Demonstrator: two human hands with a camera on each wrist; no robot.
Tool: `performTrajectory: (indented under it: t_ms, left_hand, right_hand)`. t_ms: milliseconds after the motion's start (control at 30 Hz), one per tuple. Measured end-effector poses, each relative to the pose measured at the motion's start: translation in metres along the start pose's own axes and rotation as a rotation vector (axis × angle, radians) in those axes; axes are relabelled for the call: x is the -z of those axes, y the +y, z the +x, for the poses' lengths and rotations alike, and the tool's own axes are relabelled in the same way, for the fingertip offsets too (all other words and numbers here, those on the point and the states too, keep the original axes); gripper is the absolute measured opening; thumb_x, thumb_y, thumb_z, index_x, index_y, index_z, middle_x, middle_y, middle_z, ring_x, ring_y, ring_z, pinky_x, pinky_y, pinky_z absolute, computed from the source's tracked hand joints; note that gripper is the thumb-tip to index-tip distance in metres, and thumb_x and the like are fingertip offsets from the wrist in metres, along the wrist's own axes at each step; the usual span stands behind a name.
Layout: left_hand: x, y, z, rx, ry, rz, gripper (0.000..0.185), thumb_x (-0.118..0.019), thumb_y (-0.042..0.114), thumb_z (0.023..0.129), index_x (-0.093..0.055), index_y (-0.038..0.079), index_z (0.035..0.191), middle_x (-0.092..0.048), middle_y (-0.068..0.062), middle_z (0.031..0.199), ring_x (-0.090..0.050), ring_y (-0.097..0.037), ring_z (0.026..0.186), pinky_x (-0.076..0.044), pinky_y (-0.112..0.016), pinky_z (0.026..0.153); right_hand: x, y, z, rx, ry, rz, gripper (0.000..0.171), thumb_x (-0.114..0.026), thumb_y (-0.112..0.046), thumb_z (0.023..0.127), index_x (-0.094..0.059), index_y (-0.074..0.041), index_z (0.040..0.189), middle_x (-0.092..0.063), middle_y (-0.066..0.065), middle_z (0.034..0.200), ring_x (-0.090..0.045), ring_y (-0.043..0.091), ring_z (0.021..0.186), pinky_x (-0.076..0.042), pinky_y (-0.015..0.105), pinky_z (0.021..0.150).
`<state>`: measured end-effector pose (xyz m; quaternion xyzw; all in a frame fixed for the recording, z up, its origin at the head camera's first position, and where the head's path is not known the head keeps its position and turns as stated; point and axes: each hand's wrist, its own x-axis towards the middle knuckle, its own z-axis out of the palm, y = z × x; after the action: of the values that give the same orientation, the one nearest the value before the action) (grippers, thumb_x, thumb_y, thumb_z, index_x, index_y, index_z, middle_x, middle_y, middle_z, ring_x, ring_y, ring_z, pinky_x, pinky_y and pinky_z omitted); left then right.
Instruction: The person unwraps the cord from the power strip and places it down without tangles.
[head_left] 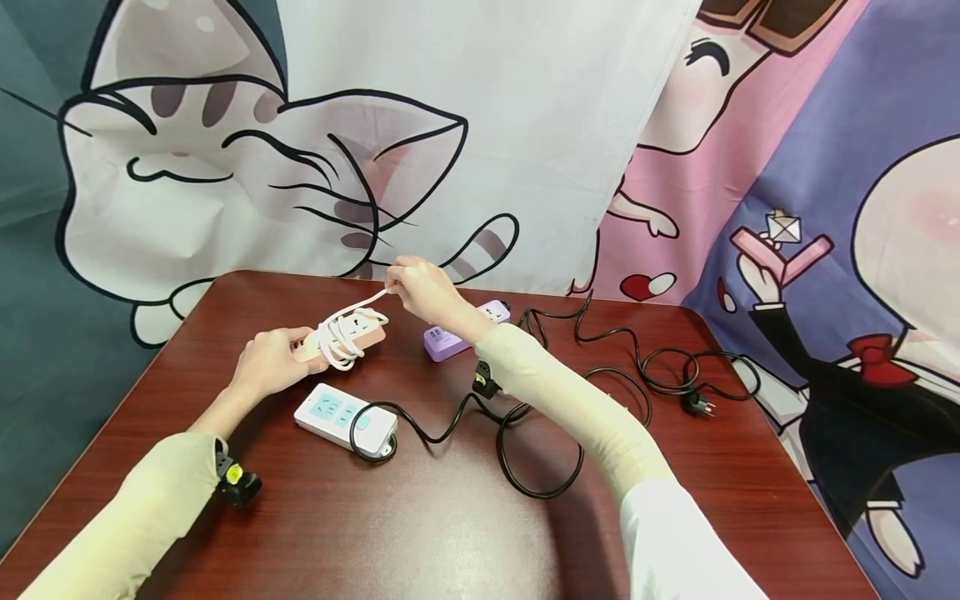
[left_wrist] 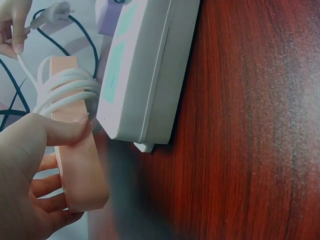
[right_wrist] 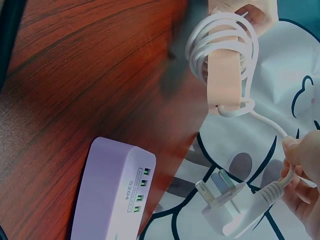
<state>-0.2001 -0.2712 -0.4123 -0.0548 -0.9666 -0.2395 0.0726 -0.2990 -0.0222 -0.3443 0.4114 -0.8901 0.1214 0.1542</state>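
1. Head view: left hand (head_left: 268, 360) grips the pink power strip (head_left: 341, 337) above the table (head_left: 420, 533), steadying it; right hand (head_left: 420, 287) pinches its white cord (head_left: 369, 298) taut.
2. Left wrist view: fingers clamp the strip's end, leaving the coils free; a white power strip (left_wrist: 147, 70) lies beside.
3. Right wrist view: fingers pinch the cord near the plug (right_wrist: 225, 207), above a purple power strip (right_wrist: 112, 192).

Tabletop (head_left: 450, 533): dark red wood-grain, glossy. On it, white power strip (head_left: 341, 414): smooth plastic. Pink power strip (head_left: 352, 329): matt plastic, wrapped in smooth white cord (head_left: 337, 337). Behind the tabletop, backdrop (head_left: 525, 125): printed cloth.
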Motion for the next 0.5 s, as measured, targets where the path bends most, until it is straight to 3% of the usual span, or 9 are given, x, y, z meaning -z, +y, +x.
performTrajectory:
  t_ms: [500]
  left_hand:
    - [0.002,-0.004,0.002,0.054,0.021,0.016,0.052,-0.078,0.035,0.075,-0.065,0.008,0.117,-0.063,-0.01,0.077,-0.054,-0.027,0.07,-0.034,-0.032,0.056]
  right_hand:
    - [0.011,0.001,-0.013,0.037,0.063,0.036,0.008,-0.063,-0.009,0.091,-0.07,-0.012,0.09,-0.066,0.0,0.092,-0.061,0.014,0.091,-0.049,0.025,0.08]
